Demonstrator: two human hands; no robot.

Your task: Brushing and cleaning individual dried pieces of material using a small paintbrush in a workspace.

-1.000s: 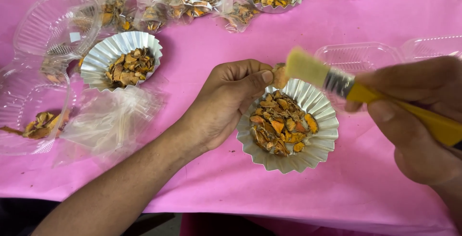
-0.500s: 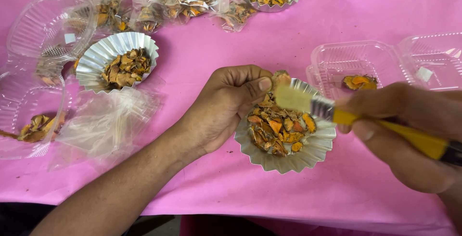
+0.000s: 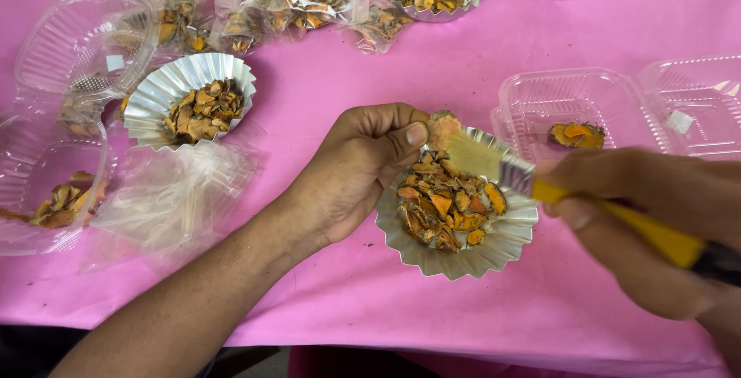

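Left hand [image 3: 351, 173], near the middle of the frame, pinches one pale orange dried piece [image 3: 441, 125] between thumb and forefinger, just above the upper rim of the fluted foil cup [image 3: 463, 258] of orange chips. Our right hand [image 3: 656, 224], blurred at the right edge, is closed round the yellow handle of a brush [image 3: 540, 185]. Its long axis slants from lower right up to upper left, so the bristles meet the piece from its right side, touching it.
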